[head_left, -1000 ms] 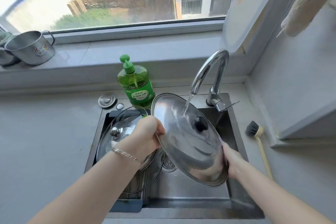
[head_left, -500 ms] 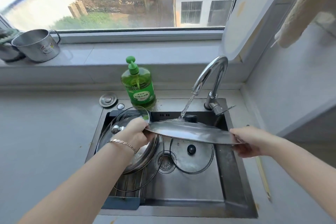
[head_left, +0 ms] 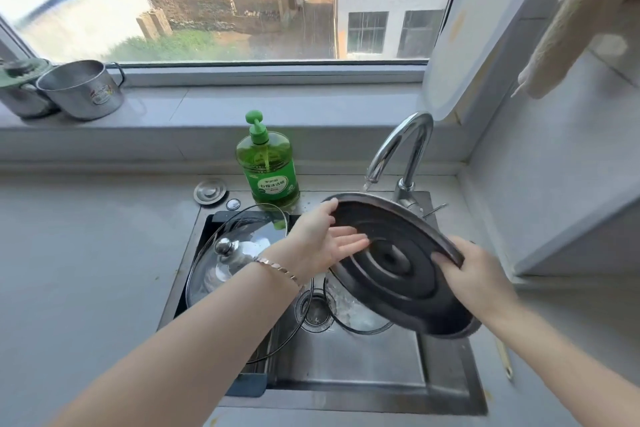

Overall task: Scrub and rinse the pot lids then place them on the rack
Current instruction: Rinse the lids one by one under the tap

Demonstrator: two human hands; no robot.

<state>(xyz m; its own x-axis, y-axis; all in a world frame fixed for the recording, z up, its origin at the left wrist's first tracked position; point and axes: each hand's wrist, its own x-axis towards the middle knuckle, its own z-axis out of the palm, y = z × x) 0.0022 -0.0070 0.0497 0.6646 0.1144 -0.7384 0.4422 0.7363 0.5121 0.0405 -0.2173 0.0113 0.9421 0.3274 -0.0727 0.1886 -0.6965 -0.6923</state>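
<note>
From the head view, a large round steel pot lid (head_left: 398, 274) is held tilted over the stainless steel sink (head_left: 374, 378), its dark, ringed underside turned toward the camera. Its upper edge sits just under the spout of the curved chrome faucet (head_left: 403, 146); its lower edge hangs above the sink's right side.

The left hand (head_left: 325, 243) is at the lid's upper left. Its fingers (head_left: 349, 243) lie straight and spread flat against the underside, and the thumb rests along the rim near the top. A thin bracelet (head_left: 277, 267) circles that wrist.

The right hand (head_left: 474, 277) grips the lid's right rim, thumb pressed on the underside and the other fingers curled behind the edge, out of sight.

Left of the held lid, a glass lid with a metal knob (head_left: 225, 253) leans in the sink on a dark blue-grey drain rack (head_left: 247, 385). A second glass lid (head_left: 349, 317) lies low in the basin beside the drain, partly hidden under the steel one.

On the grey tabletop (head_left: 86, 253) behind the sink stand a green dish-soap pump bottle (head_left: 268, 170) and, to its left, a round metal sink plug (head_left: 209, 191). A steel pot (head_left: 81, 90) sits on the windowsill.
</note>
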